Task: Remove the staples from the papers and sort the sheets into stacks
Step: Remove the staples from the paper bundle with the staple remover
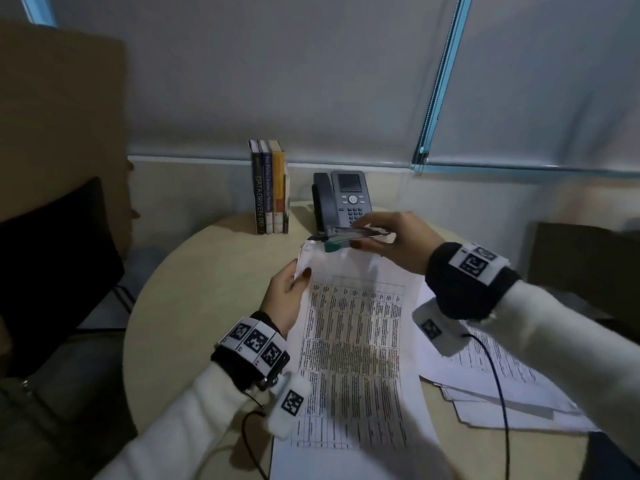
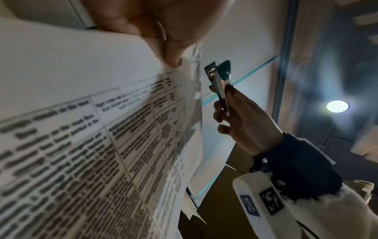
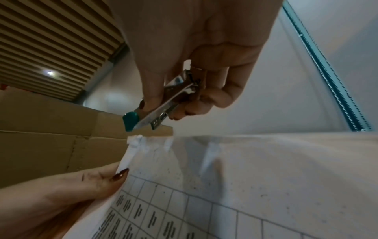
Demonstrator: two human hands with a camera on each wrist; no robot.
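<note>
My left hand (image 1: 287, 292) pinches the upper left edge of a printed set of sheets (image 1: 353, 344) with a table of text, lifted and tilted over the round table. In the left wrist view my thumb (image 2: 174, 55) presses on that paper (image 2: 81, 129); the right wrist view shows the same left hand (image 3: 61, 190) at the paper's crumpled top corner (image 3: 135, 140). My right hand (image 1: 398, 240) grips a metal stapler with a green tip (image 1: 349, 239) just above that corner. The tool (image 3: 155, 111) (image 2: 218, 80) hovers close to the paper edge, apart from it.
More loose printed sheets (image 1: 502, 386) lie on the beige round table (image 1: 194, 278) at the right. A desk phone (image 1: 343, 200) and standing books (image 1: 270, 187) are at the back. A black chair (image 1: 59, 258) and cardboard (image 1: 59, 109) stand at the left.
</note>
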